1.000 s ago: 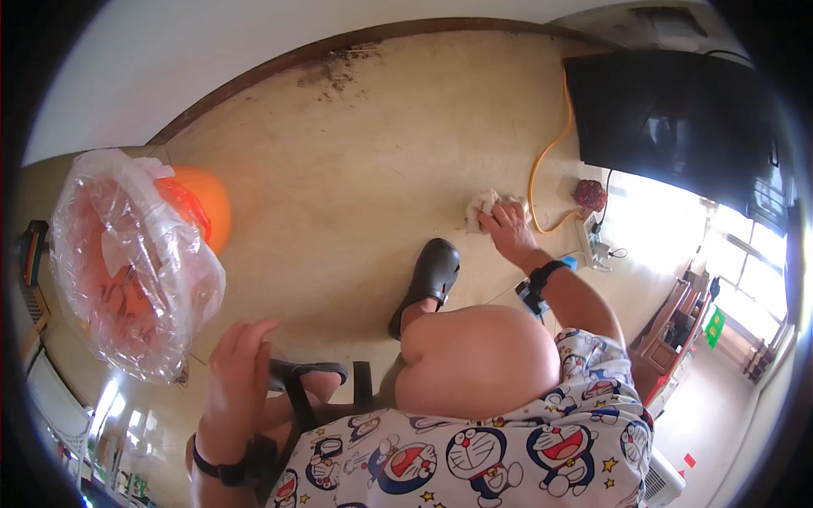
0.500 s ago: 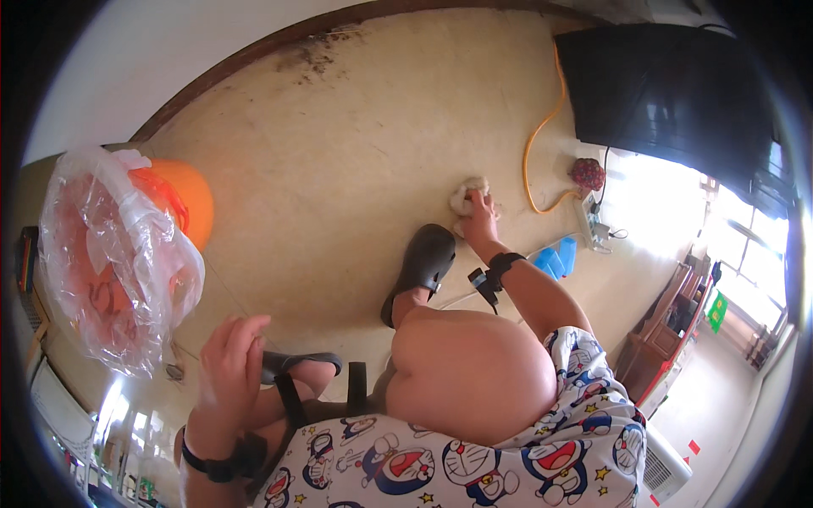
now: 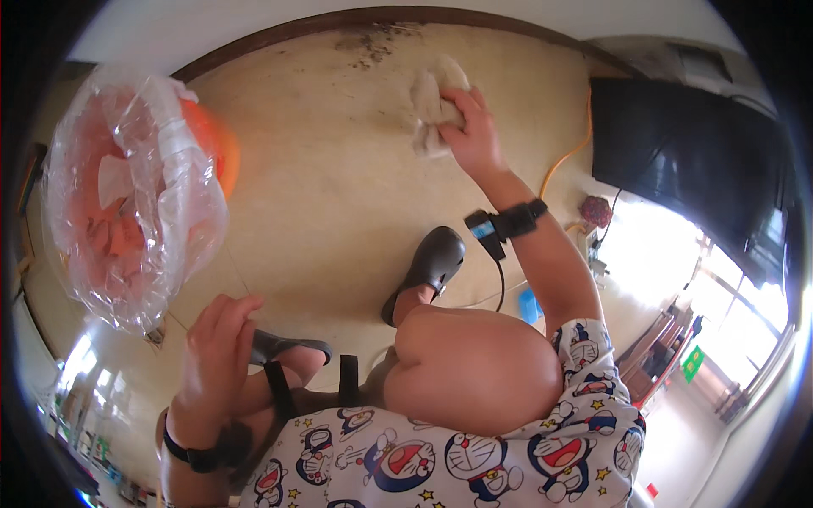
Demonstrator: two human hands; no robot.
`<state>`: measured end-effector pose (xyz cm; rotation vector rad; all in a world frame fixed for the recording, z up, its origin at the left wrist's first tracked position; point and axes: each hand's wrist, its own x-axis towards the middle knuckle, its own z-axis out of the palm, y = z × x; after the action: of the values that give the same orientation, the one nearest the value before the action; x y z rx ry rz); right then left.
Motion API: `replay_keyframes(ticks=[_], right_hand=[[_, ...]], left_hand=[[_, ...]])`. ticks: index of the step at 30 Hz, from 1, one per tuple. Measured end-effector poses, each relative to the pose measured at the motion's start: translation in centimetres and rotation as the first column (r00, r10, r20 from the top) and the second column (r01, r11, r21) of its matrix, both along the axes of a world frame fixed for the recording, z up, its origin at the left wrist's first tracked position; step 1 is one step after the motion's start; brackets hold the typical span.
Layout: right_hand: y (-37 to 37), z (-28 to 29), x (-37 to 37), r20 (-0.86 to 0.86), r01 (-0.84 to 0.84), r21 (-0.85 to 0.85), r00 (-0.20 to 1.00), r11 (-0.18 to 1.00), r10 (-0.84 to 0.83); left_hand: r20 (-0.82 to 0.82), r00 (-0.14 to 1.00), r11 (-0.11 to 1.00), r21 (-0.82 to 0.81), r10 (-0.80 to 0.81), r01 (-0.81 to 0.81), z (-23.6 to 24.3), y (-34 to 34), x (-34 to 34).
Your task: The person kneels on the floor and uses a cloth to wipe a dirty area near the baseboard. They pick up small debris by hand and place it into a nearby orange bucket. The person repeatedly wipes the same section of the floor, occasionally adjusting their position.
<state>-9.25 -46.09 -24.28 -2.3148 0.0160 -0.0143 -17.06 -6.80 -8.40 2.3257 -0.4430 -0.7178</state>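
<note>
Right hand has pushed out since a second ago, from beside the orange cable toward the far skirting, taking the rag with it. Now at 12 o'clock from the crouched person, arm near full reach. Fingers clamped on the rag, which is bunched and pressed flat to the beige floor, just short of the dark stains along the brown skirting.

Step in hand, by my read: wiping the floor, mid-stroke outward.

Left hand at 8 o'clock, resting by the knee, fingers loosely curled and together, holding nothing. Orange bin with clear plastic liner at 10 o'clock, well apart from the rag.

Next move likely calls for a little more reach to cover the stains, steady downward pressure, weight kept over the black clogs.
</note>
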Motion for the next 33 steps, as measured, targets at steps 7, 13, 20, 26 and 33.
replay_keyframes(ticks=[7,13,20,26,33], right_hand=[[1.7,2.5,-4.1,-0.229,-0.541,-0.360,0.841,0.760,0.491],[1.3,0.6,-8.8,-0.349,-0.891,-0.218,0.451,0.397,0.821],[2.8,-6.8,-7.3,-0.451,-0.921,-0.187,0.389,0.341,0.803],[3.0,-1.1,3.8,-0.123,-0.430,-0.490,0.895,0.758,0.428],[7.0,-1.3,-3.9,-0.430,-0.754,-0.225,0.646,0.618,0.631]], left_hand=[[0.065,0.997,0.999,-0.013,0.046,-0.046,1.0,0.8,-0.3],[0.081,0.996,0.997,-0.061,-0.038,0.043,0.8,0.5,0.3],[0.003,0.989,0.984,-0.103,-0.145,0.144,0.0,0.7,1.2],[0.052,0.997,0.994,-0.089,-0.060,0.065,-0.2,0.3,1.9],[0.062,0.997,0.997,-0.059,0.054,-0.051,0.4,1.5,1.5]])
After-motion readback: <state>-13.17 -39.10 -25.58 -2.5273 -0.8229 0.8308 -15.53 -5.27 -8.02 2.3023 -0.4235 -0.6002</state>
